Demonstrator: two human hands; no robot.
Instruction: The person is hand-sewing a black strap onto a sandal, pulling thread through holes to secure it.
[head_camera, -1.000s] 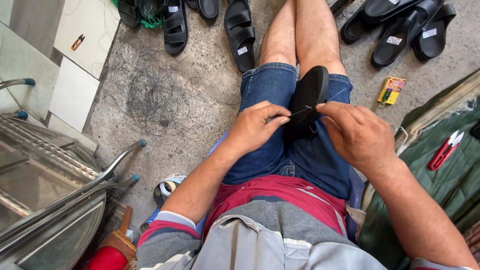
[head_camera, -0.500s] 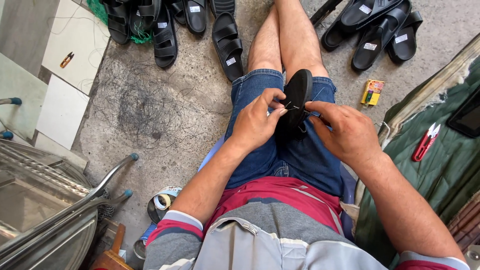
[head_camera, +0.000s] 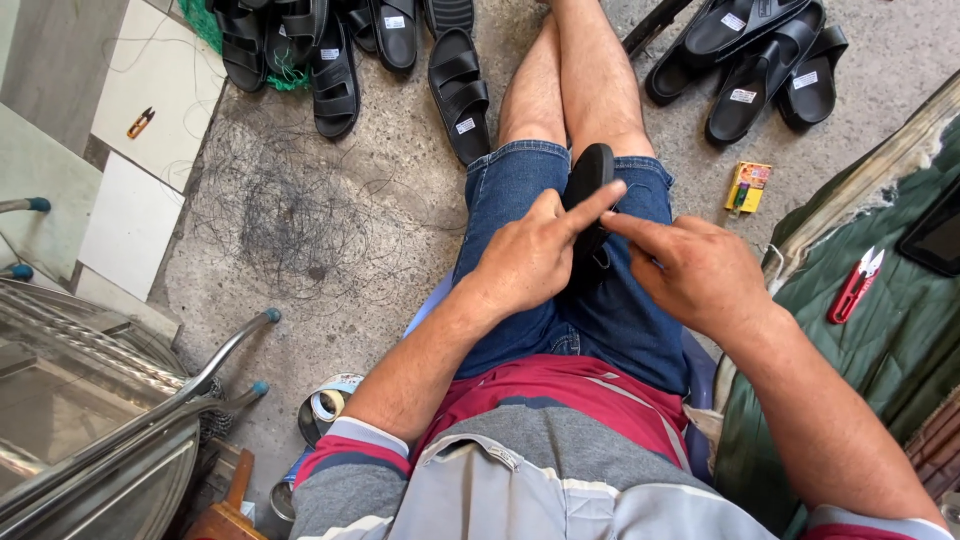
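Note:
A black sandal (head_camera: 588, 190) stands on edge between my thighs, resting on my blue denim shorts (head_camera: 515, 190). My left hand (head_camera: 530, 255) grips its near side, index finger stretched up along the sole. My right hand (head_camera: 695, 270) is at the sandal's right side, its index finger pointing at the left fingertip; a thin dark thread seems to run from its fingers, but I cannot tell for sure.
Black sandals lie in piles at the top left (head_camera: 330, 50) and top right (head_camera: 760, 60), one alone (head_camera: 460, 95) by my knee. A tangle of dark thread (head_camera: 290, 220) covers the concrete. Red snips (head_camera: 852, 285) lie on green cloth (head_camera: 880, 340); a small yellow box (head_camera: 748, 186) is nearby. Metal frame (head_camera: 150, 400) at left.
The camera view tilted down and slightly right. Both hands shifted along the sandal; my left index finger now extends up the sole and the right index finger points toward it.

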